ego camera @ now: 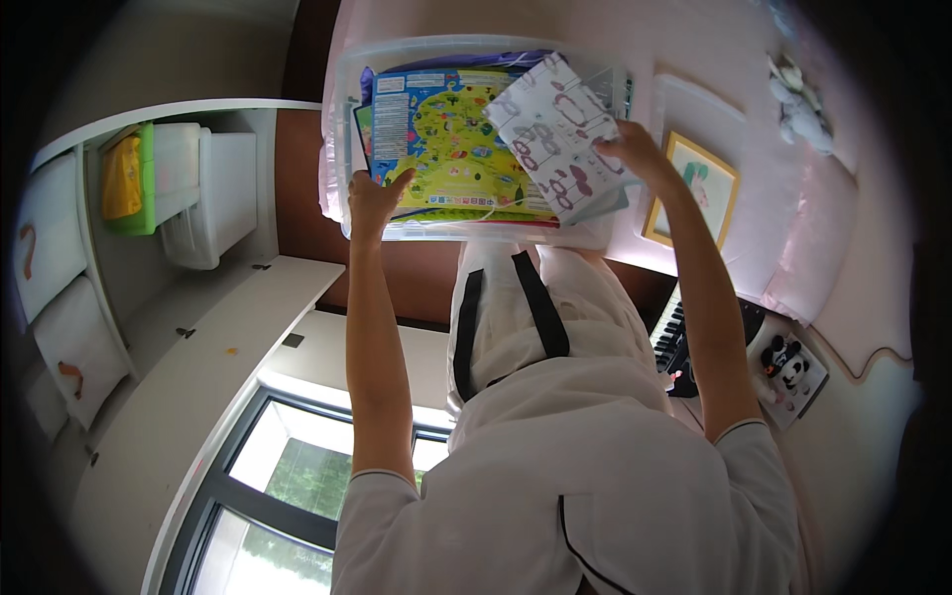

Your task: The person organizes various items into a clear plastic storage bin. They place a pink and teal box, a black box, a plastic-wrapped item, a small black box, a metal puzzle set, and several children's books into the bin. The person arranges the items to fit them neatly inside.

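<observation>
A translucent plastic storage bin rests on the pink bedding in front of me. A colourful illustrated map sheet in blue and yellow-green lies on top of its contents. My right hand grips the right edge of a white sheet with purplish printed shapes, which is tilted over the map's right side. At the bin's near left corner is my left hand, thumb and fingers apart beside the map's lower left corner. Whether its fingertips touch the map or the bin wall is hard to tell.
A yellow-framed picture and a grey plush toy lie on the bed to the right. Below them are a keyboard and a panda picture. An open white cabinet with plastic bins stands left, above a window.
</observation>
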The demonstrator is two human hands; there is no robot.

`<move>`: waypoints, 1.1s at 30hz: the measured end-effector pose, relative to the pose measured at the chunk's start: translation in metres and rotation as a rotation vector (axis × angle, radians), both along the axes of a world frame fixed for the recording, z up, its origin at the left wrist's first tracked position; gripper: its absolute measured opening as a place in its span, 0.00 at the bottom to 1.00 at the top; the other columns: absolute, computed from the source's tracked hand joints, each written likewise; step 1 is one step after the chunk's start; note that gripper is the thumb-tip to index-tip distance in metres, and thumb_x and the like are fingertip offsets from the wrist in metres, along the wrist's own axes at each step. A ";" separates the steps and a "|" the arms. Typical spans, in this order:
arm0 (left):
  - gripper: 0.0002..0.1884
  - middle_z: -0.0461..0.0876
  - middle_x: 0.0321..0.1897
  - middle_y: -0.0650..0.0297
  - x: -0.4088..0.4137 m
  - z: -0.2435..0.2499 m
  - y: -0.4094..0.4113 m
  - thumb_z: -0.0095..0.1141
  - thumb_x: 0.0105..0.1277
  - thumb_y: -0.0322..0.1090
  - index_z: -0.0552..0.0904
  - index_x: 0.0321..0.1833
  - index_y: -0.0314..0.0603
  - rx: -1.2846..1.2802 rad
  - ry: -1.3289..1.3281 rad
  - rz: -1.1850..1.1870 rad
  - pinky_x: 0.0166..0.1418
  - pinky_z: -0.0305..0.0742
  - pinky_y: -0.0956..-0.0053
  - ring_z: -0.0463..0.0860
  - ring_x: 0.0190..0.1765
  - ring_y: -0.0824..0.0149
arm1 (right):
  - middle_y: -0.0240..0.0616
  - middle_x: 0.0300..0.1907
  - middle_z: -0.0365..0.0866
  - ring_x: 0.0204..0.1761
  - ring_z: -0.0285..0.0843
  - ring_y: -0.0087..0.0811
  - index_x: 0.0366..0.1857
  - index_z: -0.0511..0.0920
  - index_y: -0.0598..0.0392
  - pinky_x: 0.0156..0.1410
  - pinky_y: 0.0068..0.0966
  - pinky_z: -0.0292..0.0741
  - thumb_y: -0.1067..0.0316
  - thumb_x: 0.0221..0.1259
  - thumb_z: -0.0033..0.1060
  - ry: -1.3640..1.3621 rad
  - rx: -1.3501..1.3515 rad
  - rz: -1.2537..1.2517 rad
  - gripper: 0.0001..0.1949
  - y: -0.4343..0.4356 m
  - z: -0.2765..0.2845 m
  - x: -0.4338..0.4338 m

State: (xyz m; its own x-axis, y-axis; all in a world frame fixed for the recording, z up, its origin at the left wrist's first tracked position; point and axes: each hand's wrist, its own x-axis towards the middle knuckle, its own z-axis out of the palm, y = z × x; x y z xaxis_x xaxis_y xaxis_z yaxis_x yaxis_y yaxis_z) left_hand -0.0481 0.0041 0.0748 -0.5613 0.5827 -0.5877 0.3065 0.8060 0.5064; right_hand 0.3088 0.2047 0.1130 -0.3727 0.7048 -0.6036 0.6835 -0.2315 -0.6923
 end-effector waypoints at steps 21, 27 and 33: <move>0.51 0.53 0.69 0.30 0.063 -0.005 -0.022 0.70 0.51 0.44 0.55 0.75 0.39 0.331 0.254 0.047 0.72 0.51 0.40 0.54 0.70 0.27 | 0.38 0.48 0.80 0.49 0.76 0.32 0.57 0.74 0.58 0.58 0.30 0.71 0.75 0.51 0.58 0.220 -0.181 -0.376 0.24 -0.048 -0.050 -0.040; 0.47 0.55 0.68 0.32 0.068 0.012 -0.016 0.69 0.51 0.45 0.59 0.73 0.40 0.257 0.264 0.121 0.70 0.50 0.40 0.53 0.70 0.30 | 0.36 0.47 0.81 0.48 0.77 0.33 0.54 0.76 0.58 0.59 0.31 0.70 0.75 0.49 0.59 0.216 -0.225 -0.360 0.22 -0.044 -0.056 -0.035; 0.40 0.66 0.59 0.42 0.049 0.008 -0.022 0.71 0.49 0.48 0.71 0.66 0.45 0.257 0.255 0.117 0.67 0.59 0.46 0.62 0.62 0.38 | 0.37 0.49 0.79 0.50 0.78 0.34 0.56 0.74 0.59 0.59 0.32 0.74 0.77 0.52 0.58 0.240 -0.288 -0.380 0.23 -0.042 -0.045 -0.038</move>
